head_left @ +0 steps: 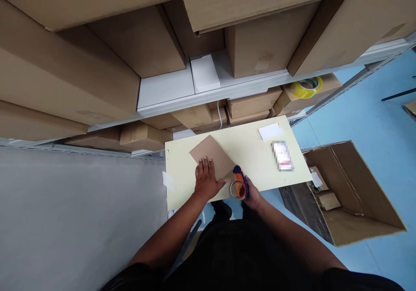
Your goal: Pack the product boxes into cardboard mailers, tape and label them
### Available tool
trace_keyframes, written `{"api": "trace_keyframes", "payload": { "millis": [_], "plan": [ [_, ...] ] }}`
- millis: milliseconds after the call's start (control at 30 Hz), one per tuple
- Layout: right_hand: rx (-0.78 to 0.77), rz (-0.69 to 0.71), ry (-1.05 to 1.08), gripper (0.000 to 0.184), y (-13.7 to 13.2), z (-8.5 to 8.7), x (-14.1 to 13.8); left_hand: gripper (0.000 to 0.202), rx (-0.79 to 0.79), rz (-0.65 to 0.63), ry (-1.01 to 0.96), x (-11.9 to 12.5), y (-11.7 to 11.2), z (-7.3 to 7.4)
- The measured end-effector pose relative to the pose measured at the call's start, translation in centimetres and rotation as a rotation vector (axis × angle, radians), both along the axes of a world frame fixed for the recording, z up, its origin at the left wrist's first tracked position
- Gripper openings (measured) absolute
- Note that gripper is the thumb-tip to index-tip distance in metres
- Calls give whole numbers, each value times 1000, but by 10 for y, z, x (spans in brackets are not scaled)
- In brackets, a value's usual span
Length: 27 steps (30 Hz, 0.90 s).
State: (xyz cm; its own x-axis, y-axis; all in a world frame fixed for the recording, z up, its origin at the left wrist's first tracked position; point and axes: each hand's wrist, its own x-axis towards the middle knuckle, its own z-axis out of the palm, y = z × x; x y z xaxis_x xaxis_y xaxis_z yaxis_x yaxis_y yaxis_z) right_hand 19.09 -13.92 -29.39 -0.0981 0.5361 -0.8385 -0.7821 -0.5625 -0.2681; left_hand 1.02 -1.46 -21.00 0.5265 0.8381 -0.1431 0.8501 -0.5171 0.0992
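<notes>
A flat brown cardboard piece point(217, 153), perhaps a small box, lies at an angle on the pale yellow tabletop point(256, 152). My left hand point(207, 182) rests on its near left part, fingers stretched out and thumb spread to the right. In my right hand point(252, 195) is an orange and blue tape dispenser point(240, 182) carrying a roll of tape. The dispenser's dark blue head touches or nearly touches the cardboard's right corner; I cannot tell which. My right fingers are partly hidden behind the dispenser.
Toward the table's right end lie a white paper pad point(271, 130) and a blurred-out phone-like object point(282, 156). Shelves point(169, 85) of cardboard boxes stand behind, with a yellow tape roll point(307, 87) on one. An open carton point(367, 195) holding small boxes sits at the right.
</notes>
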Motion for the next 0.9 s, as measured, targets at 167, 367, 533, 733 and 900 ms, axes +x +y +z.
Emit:
{"api": "trace_keyframes", "payload": {
  "millis": [167, 367, 533, 733, 900],
  "plan": [
    [-62, 110, -87, 52, 88, 26, 76, 93, -46, -146, 45, -8, -6, 10],
    [-120, 404, -321, 48, 156, 40, 122, 66, 2, -308, -18, -27, 31, 4],
    [-120, 412, -366, 52, 143, 38, 120, 66, -3, -256, -24, -22, 33, -4],
    [-153, 324, -362, 55, 44, 32, 96, 65, -23, -254, -10, -21, 29, -2],
    [-158, 76, -137, 60, -33, 13, 29, 66, -29, -225, 1, -15, 25, -1]
  ]
}}
